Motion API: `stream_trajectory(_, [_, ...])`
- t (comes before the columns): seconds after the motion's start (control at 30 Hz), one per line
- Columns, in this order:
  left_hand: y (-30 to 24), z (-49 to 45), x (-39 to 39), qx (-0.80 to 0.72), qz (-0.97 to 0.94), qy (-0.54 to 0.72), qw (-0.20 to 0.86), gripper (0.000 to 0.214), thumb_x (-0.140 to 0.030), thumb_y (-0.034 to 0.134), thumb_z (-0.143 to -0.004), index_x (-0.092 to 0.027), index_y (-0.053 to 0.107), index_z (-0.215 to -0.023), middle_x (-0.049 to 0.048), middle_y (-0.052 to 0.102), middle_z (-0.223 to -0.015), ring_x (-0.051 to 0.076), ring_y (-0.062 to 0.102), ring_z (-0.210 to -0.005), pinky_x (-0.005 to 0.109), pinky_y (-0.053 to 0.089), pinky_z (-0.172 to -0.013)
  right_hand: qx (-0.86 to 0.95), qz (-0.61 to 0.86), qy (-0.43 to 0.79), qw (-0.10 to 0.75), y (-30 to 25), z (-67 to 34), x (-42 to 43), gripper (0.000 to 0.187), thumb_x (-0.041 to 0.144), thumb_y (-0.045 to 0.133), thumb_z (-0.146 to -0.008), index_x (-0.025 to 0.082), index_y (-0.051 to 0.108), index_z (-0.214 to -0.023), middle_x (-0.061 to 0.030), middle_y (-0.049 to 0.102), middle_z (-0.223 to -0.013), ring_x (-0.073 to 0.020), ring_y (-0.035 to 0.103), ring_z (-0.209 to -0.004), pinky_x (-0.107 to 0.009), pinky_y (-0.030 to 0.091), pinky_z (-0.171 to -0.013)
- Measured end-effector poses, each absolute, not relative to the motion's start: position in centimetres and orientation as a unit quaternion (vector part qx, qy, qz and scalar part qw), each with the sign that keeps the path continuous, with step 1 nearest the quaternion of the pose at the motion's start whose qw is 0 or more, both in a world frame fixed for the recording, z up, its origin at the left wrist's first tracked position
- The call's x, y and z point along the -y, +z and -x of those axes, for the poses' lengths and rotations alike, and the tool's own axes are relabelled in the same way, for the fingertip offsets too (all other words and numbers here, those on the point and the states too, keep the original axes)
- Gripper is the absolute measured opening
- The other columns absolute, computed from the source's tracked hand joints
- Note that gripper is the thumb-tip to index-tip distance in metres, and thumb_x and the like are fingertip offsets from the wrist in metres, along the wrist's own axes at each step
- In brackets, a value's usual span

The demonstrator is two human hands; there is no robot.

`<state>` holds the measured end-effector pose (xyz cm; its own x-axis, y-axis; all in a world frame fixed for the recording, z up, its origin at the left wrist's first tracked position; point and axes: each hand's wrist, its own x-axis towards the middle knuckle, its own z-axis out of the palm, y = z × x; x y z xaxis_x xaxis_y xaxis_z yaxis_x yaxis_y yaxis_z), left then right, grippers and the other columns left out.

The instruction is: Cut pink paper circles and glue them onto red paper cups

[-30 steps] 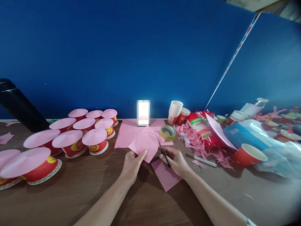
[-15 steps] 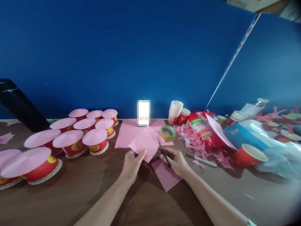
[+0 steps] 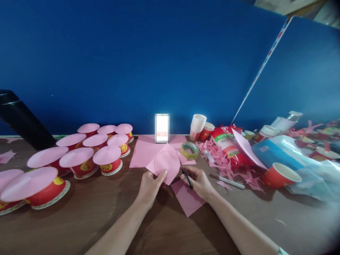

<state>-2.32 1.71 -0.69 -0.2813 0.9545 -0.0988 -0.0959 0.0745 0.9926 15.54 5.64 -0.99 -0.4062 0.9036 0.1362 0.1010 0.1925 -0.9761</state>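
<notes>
My left hand pinches a square of pink paper by its near corner, thumb on top. A circle is drawn on this square. In my right hand is a pair of scissors with dark handles, its blades at the right edge of the paper. Whether the blades are apart is hard to make out. Beneath my right hand, another pink paper square with a drawn circle lies on the table. Larger pink sheets lie flat behind my hands.
Red paper cups topped with pink discs stand in rows at left, near a black bottle. A tape roll, pink paper scraps, a red package, a tilted red cup and a marker lie at right.
The pink paper in my left hand has shifted very slightly right, toward the scissors. My right hand and the scissors look almost still.
</notes>
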Motion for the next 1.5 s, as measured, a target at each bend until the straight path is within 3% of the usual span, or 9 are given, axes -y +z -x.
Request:
stream_trajectory(0.3, [-0.76,2.45,-1.69,-0.566,-0.392,0.562,0.459,0.033,-0.041,0.067,-0.064,-0.011,0.057,-0.054,0.0,0.054,-0.045,0.01,0.046,-0.042,0.021,0.035,-0.043,0.676,0.386,0.494,0.388,-0.73,-15.62,-5.57,0.031,0.035,0.063,-0.075,0.014,0.062,-0.097,0.0031,0.045,-0.063,-0.0076,0.039,-0.053,-0.019,0.032,-0.047])
stream_trajectory(0.63, [-1.16,2.55,-1.7,-0.53,-0.402,0.577,0.474,0.031,-0.04,0.065,-0.067,-0.009,0.063,-0.07,0.0026,0.059,-0.059,0.01,0.047,-0.049,0.022,0.037,-0.047,0.681,0.386,0.49,0.382,-0.42,-15.63,-5.54,0.033,0.034,0.063,-0.075,0.014,0.062,-0.101,0.0026,0.045,-0.063,-0.0082,0.038,-0.054,-0.019,0.031,-0.047])
stream_trajectory(0.9, [-1.11,2.51,-1.71,-0.52,-0.387,0.585,0.489,0.034,-0.041,0.065,-0.068,-0.008,0.065,-0.076,0.0018,0.058,-0.057,0.01,0.046,-0.047,0.022,0.038,-0.047,0.685,0.384,0.491,0.378,-0.49,-15.71,-5.54,0.032,0.034,0.062,-0.075,0.013,0.062,-0.099,0.0026,0.045,-0.062,-0.008,0.038,-0.054,-0.019,0.032,-0.046])
stream_trajectory(1.23, [-0.9,2.43,-1.71,-0.522,-0.369,0.592,0.49,0.031,-0.042,0.067,-0.066,-0.011,0.064,-0.071,-0.0012,0.057,-0.052,0.009,0.045,-0.044,0.021,0.036,-0.045,0.672,0.397,0.499,0.378,-0.47,-15.66,-5.5,0.036,0.038,0.064,-0.073,0.013,0.063,-0.099,0.0024,0.045,-0.062,-0.0088,0.039,-0.054,-0.02,0.033,-0.046])
stream_trajectory(1.5, [-0.87,2.53,-1.74,-0.556,-0.364,0.573,0.48,0.032,-0.043,0.066,-0.066,-0.011,0.063,-0.07,-0.0016,0.056,-0.051,0.008,0.046,-0.043,0.02,0.036,-0.044,0.677,0.391,0.491,0.384,-0.63,-15.7,-5.54,0.027,0.036,0.064,-0.074,0.013,0.064,-0.087,0.0028,0.044,-0.059,-0.008,0.038,-0.053,-0.019,0.032,-0.045])
